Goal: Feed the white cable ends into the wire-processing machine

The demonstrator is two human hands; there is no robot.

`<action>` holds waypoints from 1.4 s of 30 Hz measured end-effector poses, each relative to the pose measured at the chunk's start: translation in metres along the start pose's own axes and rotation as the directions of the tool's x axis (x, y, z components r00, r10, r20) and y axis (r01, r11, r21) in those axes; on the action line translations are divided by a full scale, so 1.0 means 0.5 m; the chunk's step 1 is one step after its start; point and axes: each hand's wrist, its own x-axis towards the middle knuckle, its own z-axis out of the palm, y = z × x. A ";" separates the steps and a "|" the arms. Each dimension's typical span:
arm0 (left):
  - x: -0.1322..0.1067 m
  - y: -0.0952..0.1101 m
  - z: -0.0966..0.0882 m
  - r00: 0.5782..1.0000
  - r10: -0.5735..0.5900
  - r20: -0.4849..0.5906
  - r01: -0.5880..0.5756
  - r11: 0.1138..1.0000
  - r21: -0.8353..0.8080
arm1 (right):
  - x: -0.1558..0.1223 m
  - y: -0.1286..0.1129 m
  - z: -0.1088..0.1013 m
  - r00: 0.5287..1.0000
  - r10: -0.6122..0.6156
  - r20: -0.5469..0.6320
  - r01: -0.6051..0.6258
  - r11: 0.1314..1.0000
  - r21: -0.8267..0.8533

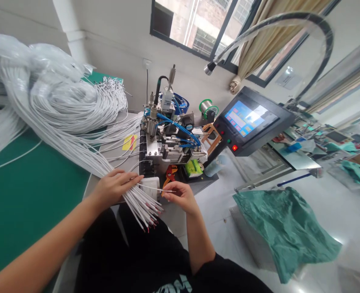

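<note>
A thick bundle of white cables runs from the left over the table corner, its cut ends showing red wire tips. Over this bundle my left hand is closed, fingers wrapped across the top. To its right my right hand pinches the end of a single white cable that stands apart from the others. Just beyond both hands is a machine with metal cylinders and blue air tubes. Several white cables lead into its left side.
Large coils of white cable lie on the green table. A control screen stands right of the machine. Orange-handled pliers, a green packet and a solder spool are close by. Green sheeting covers a stack at right.
</note>
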 end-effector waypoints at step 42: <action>0.031 0.020 0.001 0.997 -0.074 0.009 0.072 0.990 0.117 | 0.097 0.037 0.072 0.918 -0.045 -0.394 0.122 0.977 0.173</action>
